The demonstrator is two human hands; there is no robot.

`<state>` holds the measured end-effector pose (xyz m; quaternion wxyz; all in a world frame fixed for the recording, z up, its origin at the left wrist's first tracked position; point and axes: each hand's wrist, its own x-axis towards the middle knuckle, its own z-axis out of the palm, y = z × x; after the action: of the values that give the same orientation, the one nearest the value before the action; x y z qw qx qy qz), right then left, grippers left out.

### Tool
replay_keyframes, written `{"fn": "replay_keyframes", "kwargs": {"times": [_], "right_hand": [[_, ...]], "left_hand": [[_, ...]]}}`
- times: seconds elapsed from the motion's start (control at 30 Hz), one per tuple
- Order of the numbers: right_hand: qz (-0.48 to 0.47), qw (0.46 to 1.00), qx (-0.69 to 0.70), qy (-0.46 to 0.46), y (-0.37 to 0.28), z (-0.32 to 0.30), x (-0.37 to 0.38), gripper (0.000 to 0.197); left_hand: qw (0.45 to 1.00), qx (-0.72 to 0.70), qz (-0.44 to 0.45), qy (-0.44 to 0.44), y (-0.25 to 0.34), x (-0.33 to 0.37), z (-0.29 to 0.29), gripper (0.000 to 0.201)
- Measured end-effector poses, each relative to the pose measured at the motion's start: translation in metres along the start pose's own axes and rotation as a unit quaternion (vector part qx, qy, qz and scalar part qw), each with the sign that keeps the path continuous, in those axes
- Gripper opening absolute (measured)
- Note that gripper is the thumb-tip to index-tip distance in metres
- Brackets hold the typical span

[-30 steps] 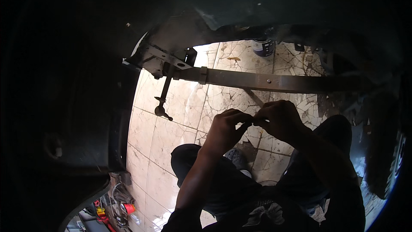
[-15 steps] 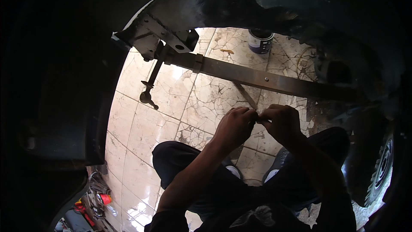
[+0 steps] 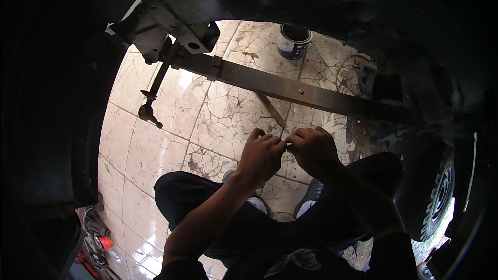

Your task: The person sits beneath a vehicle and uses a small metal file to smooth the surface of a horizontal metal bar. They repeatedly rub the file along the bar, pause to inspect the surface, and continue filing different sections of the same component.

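Observation:
My left hand (image 3: 261,156) is closed, fingers bent and pinched, its back toward me. Close against it, fingertips nearly meeting, my right hand (image 3: 314,148) is pinched too. Whatever they grip between them is too small and dark to make out. Just beyond the hands a thin flat strip (image 3: 272,110) lies at a slant, its far end passing behind a long brown leaf spring (image 3: 259,81). The leaf spring crosses above the floor from a metal bracket (image 3: 165,30) at the upper left. Below that bracket hangs a dark rod with a ball joint (image 3: 147,111).
A paint can (image 3: 293,45) stands on the cracked tile floor (image 3: 155,140) past the leaf spring. Dark vehicle bodywork (image 3: 244,0) arches overhead and along both sides. A tyre (image 3: 438,197) is at the right; cables and a red-topped item (image 3: 105,242) lie lower left.
The view has shifted, so the leaf spring, can and floor sit farther left. Both hands stay together in a pinch, with slightly changed finger positions.

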<state>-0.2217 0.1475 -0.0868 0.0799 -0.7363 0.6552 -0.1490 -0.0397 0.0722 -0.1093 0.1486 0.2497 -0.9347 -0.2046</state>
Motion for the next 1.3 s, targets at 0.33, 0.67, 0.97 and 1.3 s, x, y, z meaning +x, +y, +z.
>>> {"fn": "replay_keyframes", "kwargs": {"times": [0.33, 0.67, 0.97, 1.3], "right_hand": [[0.010, 0.995, 0.065, -0.071, -0.003, 0.002, -0.008, 0.024], [0.027, 0.995, 0.027, -0.096, -0.007, -0.003, -0.020, 0.023], [0.021, 0.995, -0.024, -0.093, 0.002, 0.012, -0.024, 0.016], [0.016, 0.996, -0.036, -0.076, 0.003, 0.021, -0.022, 0.012]], "left_hand": [[0.995, -0.035, -0.052, -0.078, 0.005, -0.013, 0.013, 0.015], [0.999, -0.005, -0.012, -0.052, 0.009, -0.014, 0.026, 0.011], [0.994, 0.052, 0.044, -0.081, 0.008, -0.014, 0.037, 0.011], [0.994, 0.057, 0.035, -0.089, 0.014, -0.017, 0.040, 0.009]]}}
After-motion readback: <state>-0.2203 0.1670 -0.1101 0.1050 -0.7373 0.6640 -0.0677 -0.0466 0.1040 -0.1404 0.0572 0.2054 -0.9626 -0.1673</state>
